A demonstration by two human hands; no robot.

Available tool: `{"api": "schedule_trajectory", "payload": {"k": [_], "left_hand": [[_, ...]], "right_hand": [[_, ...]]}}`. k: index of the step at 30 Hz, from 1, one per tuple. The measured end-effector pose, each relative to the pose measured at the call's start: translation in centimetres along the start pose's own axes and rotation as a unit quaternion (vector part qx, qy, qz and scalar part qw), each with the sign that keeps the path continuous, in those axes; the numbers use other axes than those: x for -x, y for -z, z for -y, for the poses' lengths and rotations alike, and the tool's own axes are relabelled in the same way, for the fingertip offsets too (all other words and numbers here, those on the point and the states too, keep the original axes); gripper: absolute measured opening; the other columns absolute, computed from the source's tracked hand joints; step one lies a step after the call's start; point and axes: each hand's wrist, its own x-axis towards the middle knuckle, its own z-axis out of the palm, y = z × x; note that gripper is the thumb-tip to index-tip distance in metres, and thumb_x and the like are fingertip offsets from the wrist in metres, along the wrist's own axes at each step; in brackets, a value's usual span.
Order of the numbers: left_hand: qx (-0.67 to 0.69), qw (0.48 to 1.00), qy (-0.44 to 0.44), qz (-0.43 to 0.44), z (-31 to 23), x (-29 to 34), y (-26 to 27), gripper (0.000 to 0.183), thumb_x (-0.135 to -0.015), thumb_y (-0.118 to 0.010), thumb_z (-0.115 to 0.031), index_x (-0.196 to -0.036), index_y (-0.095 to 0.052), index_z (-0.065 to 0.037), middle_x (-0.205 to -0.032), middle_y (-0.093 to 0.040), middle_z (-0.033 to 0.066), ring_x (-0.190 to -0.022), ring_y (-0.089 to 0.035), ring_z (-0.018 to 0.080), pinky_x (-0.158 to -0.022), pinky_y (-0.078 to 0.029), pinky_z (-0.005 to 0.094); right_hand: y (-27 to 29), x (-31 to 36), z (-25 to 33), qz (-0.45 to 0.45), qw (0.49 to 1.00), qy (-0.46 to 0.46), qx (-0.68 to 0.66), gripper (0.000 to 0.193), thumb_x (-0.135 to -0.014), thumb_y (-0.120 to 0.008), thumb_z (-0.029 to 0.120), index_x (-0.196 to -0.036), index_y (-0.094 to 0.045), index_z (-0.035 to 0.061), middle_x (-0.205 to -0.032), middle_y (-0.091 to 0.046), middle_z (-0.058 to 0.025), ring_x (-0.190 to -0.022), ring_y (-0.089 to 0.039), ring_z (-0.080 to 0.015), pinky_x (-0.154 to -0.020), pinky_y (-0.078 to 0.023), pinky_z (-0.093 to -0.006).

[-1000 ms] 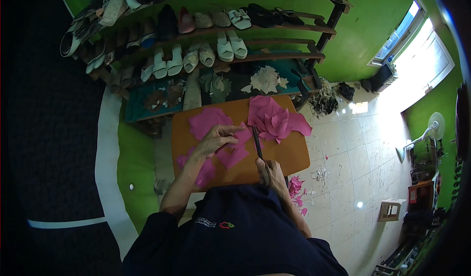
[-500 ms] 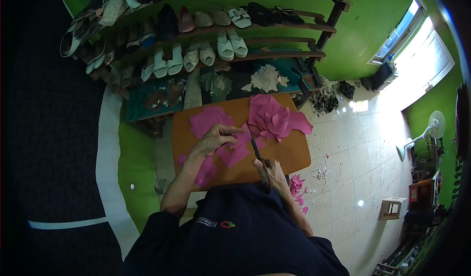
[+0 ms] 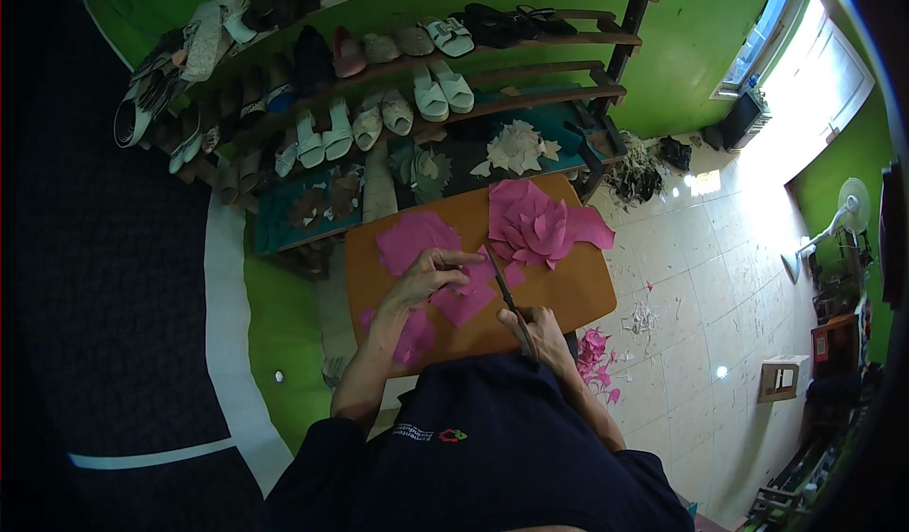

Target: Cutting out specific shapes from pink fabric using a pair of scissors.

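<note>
My right hand (image 3: 535, 331) is closed around the handles of a pair of dark scissors (image 3: 505, 292), whose blades point away from me. The blade tips reach a small pink piece of sheet material (image 3: 484, 251) at the fingertips of my left hand (image 3: 428, 278). My left thumb and fingers pinch that piece above the orange-brown table (image 3: 559, 300). Below the left hand lie flat pink pieces (image 3: 464, 305). To the far right of the table sits a pile of pink cut petal shapes (image 3: 535, 224). Another pink stack (image 3: 417, 239) lies beyond my left hand.
A wooden rack (image 3: 540, 106) with rows of shoes and sandals stands behind the table. Its lowest shelf bears white cut pieces (image 3: 519, 149) and grey-green ones (image 3: 421, 168). Pink scraps (image 3: 595, 354) lie on the tiled floor at right. A white fan (image 3: 852, 205) stands farther right.
The whole view has shifted slightly, so the table and hands sit a little farther right in it. Both hands keep nearly the same pose, with the scissors still at the pink piece.
</note>
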Motion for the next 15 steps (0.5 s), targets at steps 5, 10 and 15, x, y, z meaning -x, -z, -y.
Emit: {"api": "schedule_trajectory", "payload": {"k": [5,10,15], "left_hand": [[0.010,1.000,0.026,0.005,0.9,0.2,-0.3,0.040,-0.082,-0.063,0.005,-0.122,-0.067,-0.001,-0.076,-0.068,0.0044,-0.066,-0.063,0.0084,-0.063,-0.051,0.0217],[-0.001,0.999,0.032,0.007,1.3,0.4,-0.7,0.042,-0.082,-0.062,0.004,-0.123,-0.068,-0.002,-0.073,-0.065,0.0027,-0.061,-0.058,0.0069,-0.060,-0.048,0.0207],[-0.002,0.997,0.074,0.021,1.9,1.7,0.4,0.048,-0.082,-0.059,0.005,-0.127,-0.067,-0.007,-0.072,-0.062,0.0001,-0.060,-0.052,0.0036,-0.059,-0.046,0.0200]], "right_hand": [[0.1,0.4,1.0,-0.003,1.000,-0.013,-0.020,0.070,-0.089,-0.063,0.058,-0.059,-0.047,-0.0029,-0.050,-0.038,-0.0015,-0.050,-0.037,-0.0114,-0.046,-0.031,-0.0377],[0.3,0.8,0.7,-0.002,0.999,-0.018,-0.035,0.069,-0.087,-0.065,0.061,-0.056,-0.045,0.0027,-0.050,-0.036,0.0028,-0.050,-0.035,-0.0085,-0.045,-0.027,-0.0346],[0.2,0.9,-0.1,0.016,0.997,-0.058,-0.044,0.062,-0.085,-0.073,0.051,-0.064,-0.051,-0.0034,-0.052,-0.041,-0.0025,-0.051,-0.037,-0.0127,-0.049,-0.031,-0.0371]]}}
